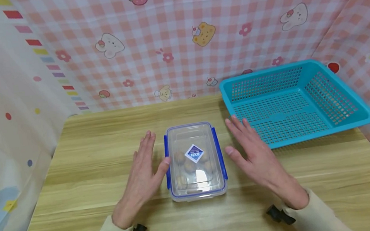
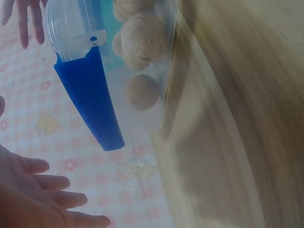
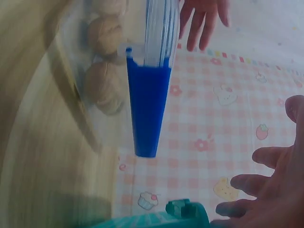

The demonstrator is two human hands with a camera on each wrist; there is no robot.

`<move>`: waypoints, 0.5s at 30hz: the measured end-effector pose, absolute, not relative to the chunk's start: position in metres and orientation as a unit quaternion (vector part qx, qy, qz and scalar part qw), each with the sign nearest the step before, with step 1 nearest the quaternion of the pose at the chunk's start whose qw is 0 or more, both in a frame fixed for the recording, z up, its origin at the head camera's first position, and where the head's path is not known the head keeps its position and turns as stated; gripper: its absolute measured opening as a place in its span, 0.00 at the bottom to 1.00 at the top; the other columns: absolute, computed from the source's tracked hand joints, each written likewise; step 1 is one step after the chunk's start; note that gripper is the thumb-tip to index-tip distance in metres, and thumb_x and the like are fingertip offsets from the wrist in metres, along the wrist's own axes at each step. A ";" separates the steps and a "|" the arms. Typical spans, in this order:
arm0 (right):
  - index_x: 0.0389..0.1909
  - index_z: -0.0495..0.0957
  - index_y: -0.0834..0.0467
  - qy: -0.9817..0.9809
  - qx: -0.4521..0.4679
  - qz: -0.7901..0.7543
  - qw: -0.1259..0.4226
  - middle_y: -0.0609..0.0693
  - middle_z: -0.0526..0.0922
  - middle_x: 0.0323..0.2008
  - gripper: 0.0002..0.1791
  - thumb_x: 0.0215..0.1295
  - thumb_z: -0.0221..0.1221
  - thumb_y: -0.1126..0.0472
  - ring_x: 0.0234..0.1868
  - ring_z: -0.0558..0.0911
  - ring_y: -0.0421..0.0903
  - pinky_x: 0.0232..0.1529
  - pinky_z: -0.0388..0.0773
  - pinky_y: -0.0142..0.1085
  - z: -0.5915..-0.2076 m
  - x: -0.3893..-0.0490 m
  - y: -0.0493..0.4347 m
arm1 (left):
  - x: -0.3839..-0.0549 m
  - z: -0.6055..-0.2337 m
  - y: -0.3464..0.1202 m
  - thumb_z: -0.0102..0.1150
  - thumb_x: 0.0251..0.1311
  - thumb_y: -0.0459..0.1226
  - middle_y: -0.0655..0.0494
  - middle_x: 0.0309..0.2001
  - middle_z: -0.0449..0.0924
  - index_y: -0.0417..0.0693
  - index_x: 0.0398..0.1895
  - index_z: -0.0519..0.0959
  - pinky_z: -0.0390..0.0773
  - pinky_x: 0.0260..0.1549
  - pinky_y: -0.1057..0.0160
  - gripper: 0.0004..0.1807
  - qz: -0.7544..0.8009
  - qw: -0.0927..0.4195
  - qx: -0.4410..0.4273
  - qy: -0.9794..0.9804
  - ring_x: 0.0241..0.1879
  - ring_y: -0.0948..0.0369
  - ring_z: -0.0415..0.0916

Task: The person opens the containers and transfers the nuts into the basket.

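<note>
Container (image 1: 195,164) between outstretched, empty left hand (image 1: 143,173) and right hand (image 1: 254,157), gap by right edge (image 1: 219,154).

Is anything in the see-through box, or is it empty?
The box isn't empty: round, brownish lumps show through its clear sides.

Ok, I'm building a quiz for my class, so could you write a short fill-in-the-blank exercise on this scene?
1. The container has side clips coloured ____.
2. From the person's viewpoint, the basket stands to the ____ of the container.
3. The left hand and right hand are holding ____.

Missing words: blue; right; nothing.
</note>
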State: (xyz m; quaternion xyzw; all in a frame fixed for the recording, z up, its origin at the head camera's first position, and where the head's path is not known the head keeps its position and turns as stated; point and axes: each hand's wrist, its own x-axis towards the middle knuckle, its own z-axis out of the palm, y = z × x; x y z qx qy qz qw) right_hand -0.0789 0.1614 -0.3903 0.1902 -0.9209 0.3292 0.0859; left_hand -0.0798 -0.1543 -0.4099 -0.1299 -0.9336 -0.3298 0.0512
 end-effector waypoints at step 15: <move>0.83 0.55 0.49 -0.886 0.194 0.419 0.030 0.50 0.52 0.82 0.33 0.83 0.48 0.48 0.81 0.52 0.57 0.76 0.53 0.64 -0.405 -0.073 0.147 | -0.080 -0.417 -0.152 0.46 0.76 0.56 0.49 0.84 0.36 0.45 0.85 0.45 0.50 0.76 0.37 0.44 -0.375 0.023 -0.121 -0.919 0.82 0.45 0.41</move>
